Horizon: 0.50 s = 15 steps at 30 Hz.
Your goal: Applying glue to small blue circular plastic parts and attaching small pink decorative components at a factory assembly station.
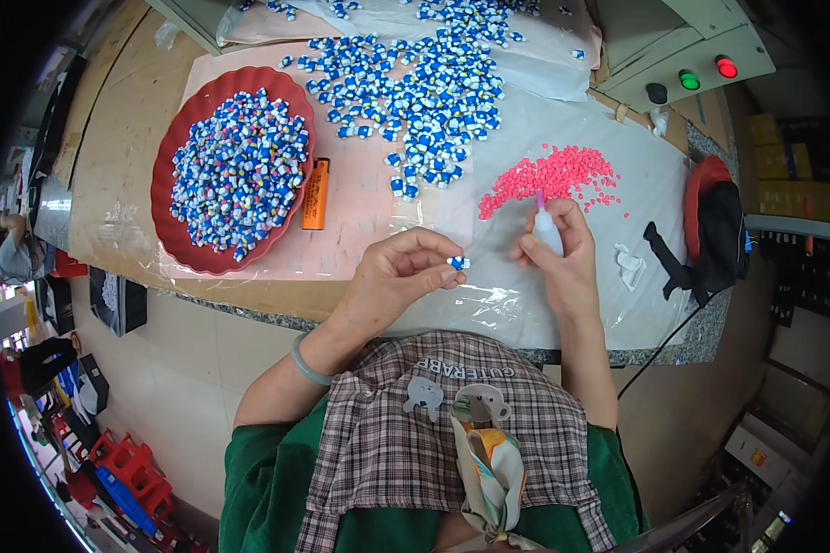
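Observation:
Between the thumb and fingertips of my left hand (401,272) is a small blue-and-white figurine (458,263). My right hand (564,253) is wrapped round a small white squeeze bottle (546,230) with a thin pinkish nozzle. The nozzle tip points away from me, by the near edge of a pile of tiny pink pieces (562,175). Many more blue-and-white pieces (433,101) lie loose at the back of the table. At the left, a red scalloped tray (164,198) holds a heap of similar pieces with spots of pink and yellow.
An orange-and-black box (315,195) lies beside the tray. Right of the pink pile are a crumpled white tissue (629,267) and a black cloth (719,240) over a red tray. At the back right stands a machine housing (682,46) with coloured buttons. Plastic sheeting covers the tabletop.

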Each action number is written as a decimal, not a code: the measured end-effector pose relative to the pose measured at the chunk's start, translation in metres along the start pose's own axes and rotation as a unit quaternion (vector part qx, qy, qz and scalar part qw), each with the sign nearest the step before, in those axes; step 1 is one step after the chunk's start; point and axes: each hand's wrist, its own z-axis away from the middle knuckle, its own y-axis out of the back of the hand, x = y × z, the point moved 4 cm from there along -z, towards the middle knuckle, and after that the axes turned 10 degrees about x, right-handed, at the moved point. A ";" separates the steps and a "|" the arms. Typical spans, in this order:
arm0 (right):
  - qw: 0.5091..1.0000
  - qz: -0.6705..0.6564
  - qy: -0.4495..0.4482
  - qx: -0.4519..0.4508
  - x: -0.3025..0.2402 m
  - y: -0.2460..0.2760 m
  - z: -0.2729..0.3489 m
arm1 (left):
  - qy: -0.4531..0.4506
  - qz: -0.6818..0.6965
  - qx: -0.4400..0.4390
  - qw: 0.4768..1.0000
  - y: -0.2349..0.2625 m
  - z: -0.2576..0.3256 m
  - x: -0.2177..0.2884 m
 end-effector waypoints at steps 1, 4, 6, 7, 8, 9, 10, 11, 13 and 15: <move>1.000 0.001 0.000 0.000 0.001 -0.005 -0.002 | 0.000 0.001 0.000 1.000 0.001 0.001 0.000; 0.945 0.254 0.201 0.042 -0.011 -0.020 -0.010 | -0.001 0.003 0.009 1.000 0.002 0.002 0.001; 0.863 0.402 0.306 0.015 -0.019 -0.033 -0.011 | -0.002 0.007 0.013 1.000 0.004 0.003 0.000; 0.863 0.402 0.307 0.013 -0.018 -0.036 -0.012 | -0.002 0.008 0.014 1.000 0.004 0.003 0.000; 0.857 0.418 0.302 0.013 -0.017 -0.038 -0.012 | -0.001 0.008 0.014 1.000 0.005 0.004 0.000; 0.850 0.435 0.296 0.012 -0.016 -0.039 -0.013 | 0.001 0.009 0.013 1.000 0.005 0.004 0.000; 0.850 0.435 0.296 0.010 -0.017 -0.040 -0.013 | 0.001 0.010 0.015 1.000 0.006 0.004 0.000; 0.841 0.457 0.291 0.007 -0.018 -0.041 -0.013 | 0.002 0.006 0.014 1.000 0.007 0.004 0.000; 0.831 0.479 0.285 0.003 -0.020 -0.041 -0.014 | 0.003 0.002 0.013 1.000 0.008 0.005 -0.001; 0.821 0.490 0.294 -0.013 -0.021 -0.041 -0.016 | 0.004 0.009 0.011 1.000 0.008 0.005 -0.002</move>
